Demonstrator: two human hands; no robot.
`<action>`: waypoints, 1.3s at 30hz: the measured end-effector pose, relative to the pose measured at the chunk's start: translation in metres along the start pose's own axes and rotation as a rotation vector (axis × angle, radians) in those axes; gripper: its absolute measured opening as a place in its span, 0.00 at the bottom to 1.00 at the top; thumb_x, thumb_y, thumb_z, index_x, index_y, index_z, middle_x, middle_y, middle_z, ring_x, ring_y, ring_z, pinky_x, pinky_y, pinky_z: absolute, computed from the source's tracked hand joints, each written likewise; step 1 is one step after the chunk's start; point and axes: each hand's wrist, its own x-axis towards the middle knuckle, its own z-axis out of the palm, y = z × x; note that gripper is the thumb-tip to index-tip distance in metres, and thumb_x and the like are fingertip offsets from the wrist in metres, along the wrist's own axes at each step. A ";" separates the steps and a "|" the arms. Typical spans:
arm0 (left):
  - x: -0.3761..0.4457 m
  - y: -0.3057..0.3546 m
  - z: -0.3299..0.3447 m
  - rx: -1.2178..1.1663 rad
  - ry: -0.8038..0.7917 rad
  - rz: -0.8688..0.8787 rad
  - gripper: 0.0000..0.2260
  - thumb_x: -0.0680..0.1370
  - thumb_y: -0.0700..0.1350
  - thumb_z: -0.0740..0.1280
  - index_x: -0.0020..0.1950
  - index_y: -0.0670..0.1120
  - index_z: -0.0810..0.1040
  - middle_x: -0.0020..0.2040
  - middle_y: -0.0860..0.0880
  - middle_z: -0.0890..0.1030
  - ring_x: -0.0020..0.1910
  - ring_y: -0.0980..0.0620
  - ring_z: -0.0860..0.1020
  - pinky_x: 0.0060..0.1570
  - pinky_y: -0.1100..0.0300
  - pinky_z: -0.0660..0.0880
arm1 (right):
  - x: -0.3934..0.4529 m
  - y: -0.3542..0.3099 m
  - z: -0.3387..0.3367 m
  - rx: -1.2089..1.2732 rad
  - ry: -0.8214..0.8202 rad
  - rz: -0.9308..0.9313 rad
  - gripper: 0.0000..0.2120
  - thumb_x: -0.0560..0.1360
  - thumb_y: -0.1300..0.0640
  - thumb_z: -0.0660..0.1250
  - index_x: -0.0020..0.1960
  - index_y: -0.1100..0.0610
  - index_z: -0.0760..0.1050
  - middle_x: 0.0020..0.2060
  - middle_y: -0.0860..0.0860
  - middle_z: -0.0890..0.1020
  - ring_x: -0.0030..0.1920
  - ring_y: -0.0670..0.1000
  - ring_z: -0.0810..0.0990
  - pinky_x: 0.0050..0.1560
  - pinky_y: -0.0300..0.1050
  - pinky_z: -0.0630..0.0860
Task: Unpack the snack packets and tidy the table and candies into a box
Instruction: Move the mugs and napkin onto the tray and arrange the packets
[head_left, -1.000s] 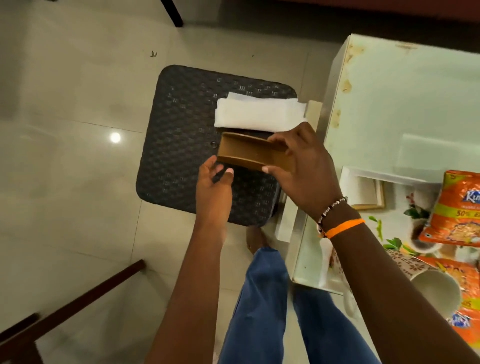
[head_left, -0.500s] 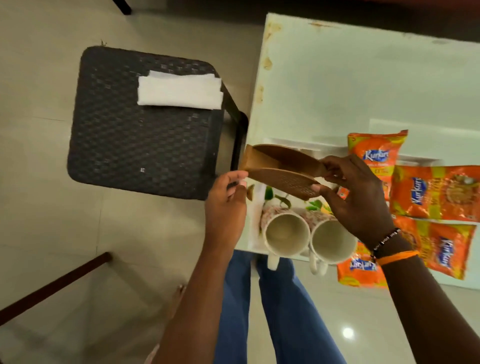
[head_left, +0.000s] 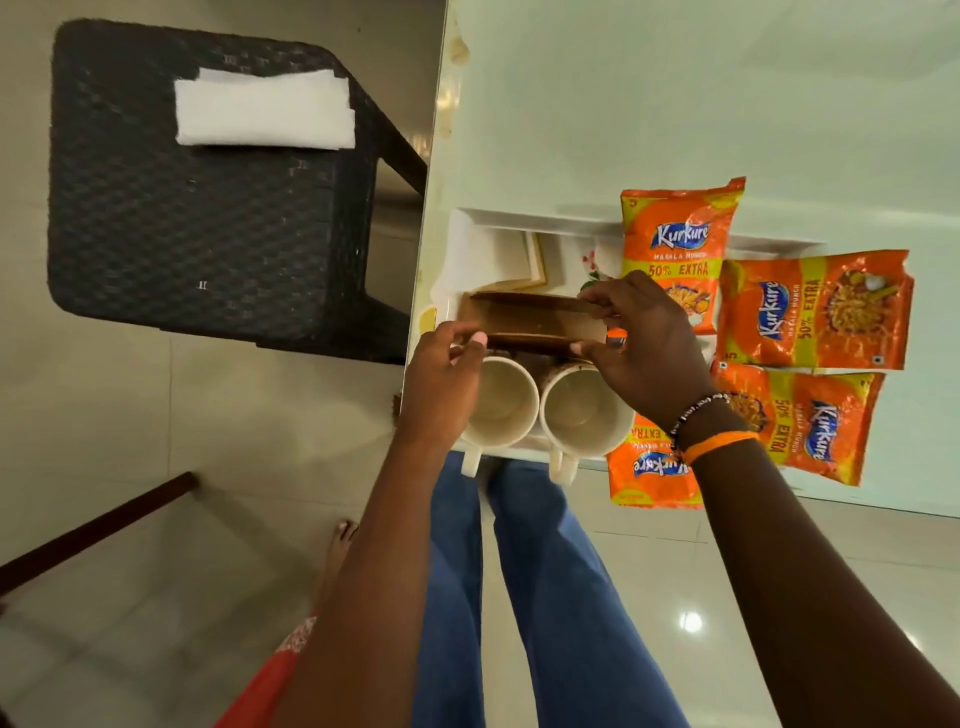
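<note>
A small brown box hangs over the white tray, just above two mugs. My right hand grips its right end, and my left hand pinches its left end. Several orange Kurkure snack packets lie on the pale table: one upright, one sideways, one lower right, and one at the table's near edge, partly under my right wrist. No candies are visible.
Two empty white mugs stand in the tray's near side, handles over the table edge. Flat white pieces lie in the tray. A dark woven stool with folded white cloth stands left.
The brown box has travelled from above the stool, rightward, to over the tray on the table. Both hands moved with it, and the view swung right and down.
</note>
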 end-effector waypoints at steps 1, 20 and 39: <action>0.002 0.000 0.000 0.019 -0.014 -0.011 0.12 0.79 0.49 0.59 0.59 0.49 0.75 0.53 0.51 0.75 0.48 0.55 0.72 0.45 0.64 0.67 | 0.001 0.000 0.000 0.001 -0.015 0.011 0.21 0.65 0.61 0.74 0.57 0.61 0.75 0.53 0.60 0.77 0.51 0.58 0.78 0.51 0.55 0.78; 0.041 0.012 -0.077 -0.213 -0.080 -0.016 0.10 0.78 0.44 0.60 0.56 0.50 0.78 0.45 0.59 0.79 0.42 0.69 0.77 0.41 0.75 0.72 | 0.083 -0.094 0.019 0.308 -0.064 0.085 0.09 0.71 0.57 0.70 0.50 0.58 0.78 0.45 0.52 0.80 0.40 0.43 0.76 0.43 0.28 0.70; 0.121 0.029 -0.206 -0.578 0.056 -0.148 0.08 0.79 0.43 0.59 0.56 0.48 0.75 0.58 0.49 0.78 0.55 0.54 0.78 0.63 0.57 0.70 | 0.197 -0.193 0.106 0.562 0.196 0.417 0.11 0.71 0.54 0.68 0.46 0.63 0.75 0.39 0.51 0.77 0.45 0.56 0.77 0.44 0.48 0.77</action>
